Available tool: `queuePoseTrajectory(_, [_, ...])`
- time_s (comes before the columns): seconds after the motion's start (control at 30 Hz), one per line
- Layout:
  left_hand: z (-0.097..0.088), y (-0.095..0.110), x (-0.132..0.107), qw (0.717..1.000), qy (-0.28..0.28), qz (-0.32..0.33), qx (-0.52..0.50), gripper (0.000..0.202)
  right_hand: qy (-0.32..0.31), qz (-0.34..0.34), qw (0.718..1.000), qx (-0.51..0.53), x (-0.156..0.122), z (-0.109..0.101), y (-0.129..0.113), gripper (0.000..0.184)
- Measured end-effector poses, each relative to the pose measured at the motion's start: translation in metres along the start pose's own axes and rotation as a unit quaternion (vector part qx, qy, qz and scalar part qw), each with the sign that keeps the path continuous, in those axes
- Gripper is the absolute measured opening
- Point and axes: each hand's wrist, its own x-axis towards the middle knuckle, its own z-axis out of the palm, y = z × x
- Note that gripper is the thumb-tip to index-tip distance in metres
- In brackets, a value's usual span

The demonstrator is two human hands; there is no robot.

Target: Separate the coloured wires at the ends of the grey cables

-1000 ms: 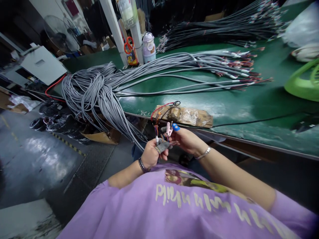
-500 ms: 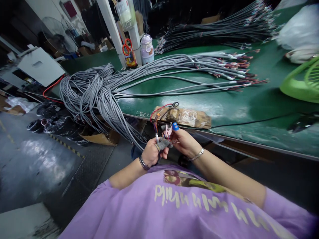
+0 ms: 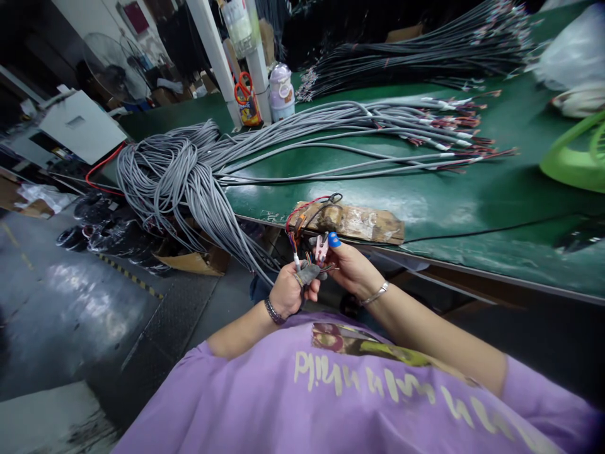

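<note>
My left hand (image 3: 287, 289), with grey covers on its fingers, is closed around a cable end (image 3: 297, 260) whose thin coloured wires (image 3: 309, 257) fan out at the fingertips. Close beside it on the right, my right hand (image 3: 352, 270) has a blue cover on its thumb. Its fingers are closed at a small pink clip (image 3: 322, 248); the exact grip is partly hidden. Short bare-ended wires (image 3: 331, 268) stick out between the two hands. Just beyond them, a worn wooden block (image 3: 371, 224) with red and black leads (image 3: 309, 205) lies along the bench edge.
Grey cables (image 3: 189, 167) lie in a heap across the green bench (image 3: 454, 214) and hang over its edge. Behind them are black cables (image 3: 406, 63), a lidded cup (image 3: 282, 93) and orange-handled scissors (image 3: 244, 87). At the right sits a green plastic item (image 3: 574, 157).
The whole view has shifted slightly. Both hands stay together at the wires and pink clip, with hardly any visible movement.
</note>
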Motion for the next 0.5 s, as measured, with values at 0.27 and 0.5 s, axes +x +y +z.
queuePoseTrajectory(0.27, [-0.0015,-0.0023,-0.0017,1.000,0.000,-0.011,0.014,0.053,-0.001,0.033,0.999,0.020,-0.0018,0.0014,-0.0013,0.047])
queuePoseTrajectory(0.5, [-0.0019,-0.0025,-0.0079,1.000,0.003,0.014,0.023,0.051,-0.011,0.077,0.996,0.042,-0.0049,-0.0003,-0.0054,0.040])
